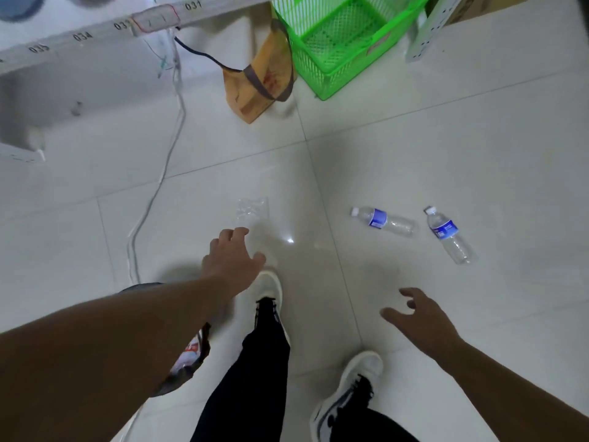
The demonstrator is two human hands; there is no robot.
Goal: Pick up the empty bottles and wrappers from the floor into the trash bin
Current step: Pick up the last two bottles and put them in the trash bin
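Observation:
A clear plastic wrapper [251,209] lies flat on the white tiled floor. My left hand [231,255] reaches out just below it, fingers spread, holding nothing. Two empty clear bottles with blue labels lie to the right: one [384,221] on its side, the other [448,234] angled further right. My right hand [417,314] hovers open below the bottles, apart from them. A crumpled dark wrapper or bag [188,362] shows beside my left forearm, partly hidden by it.
A green plastic basket [338,55] stands at the back, with a brown paper bag [258,81] next to it. A white cable [159,177] runs across the floor on the left below a numbered shelf edge [83,35]. My feet in white shoes [347,393] stand below.

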